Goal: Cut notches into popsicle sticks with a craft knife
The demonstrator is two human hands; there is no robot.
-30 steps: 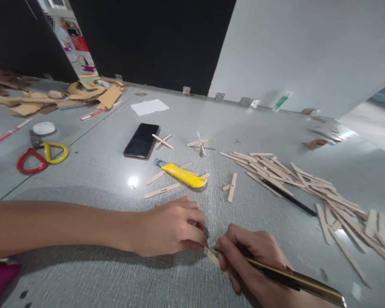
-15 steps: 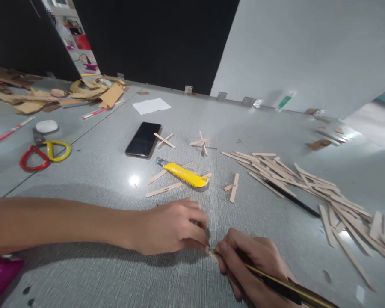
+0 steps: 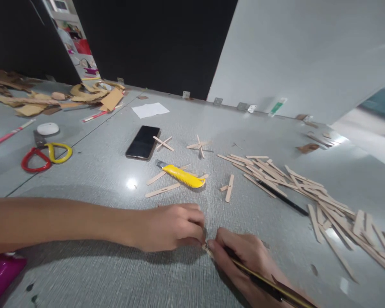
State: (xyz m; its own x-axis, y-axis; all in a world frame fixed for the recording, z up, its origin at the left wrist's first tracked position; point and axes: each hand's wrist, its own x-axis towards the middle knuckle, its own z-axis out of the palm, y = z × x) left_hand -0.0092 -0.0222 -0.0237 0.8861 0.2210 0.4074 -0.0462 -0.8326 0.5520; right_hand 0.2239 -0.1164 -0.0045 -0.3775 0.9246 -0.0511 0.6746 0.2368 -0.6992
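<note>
My left hand (image 3: 171, 226) lies on the grey table (image 3: 99, 265) with its fingers pinched on the end of a small wooden stick (image 3: 207, 248). My right hand (image 3: 244, 261) is closed around a gold and black pen-like tool (image 3: 276, 291), and its tip meets the same stick where the two hands touch. Most of the stick is hidden under my right hand.
A yellow utility knife (image 3: 182, 176) lies just beyond my hands among loose sticks. A black phone (image 3: 143, 142) and two crossed-stick pieces (image 3: 199, 145) lie farther back. A big pile of wooden sticks (image 3: 308, 188) spreads right. Red and yellow scissors (image 3: 46, 155) and cardboard scraps (image 3: 35, 100) sit left.
My right hand and the tool have slid slightly left and down along the stick, covering more of it. The left hand has stayed in place. The view shifted a little.
</note>
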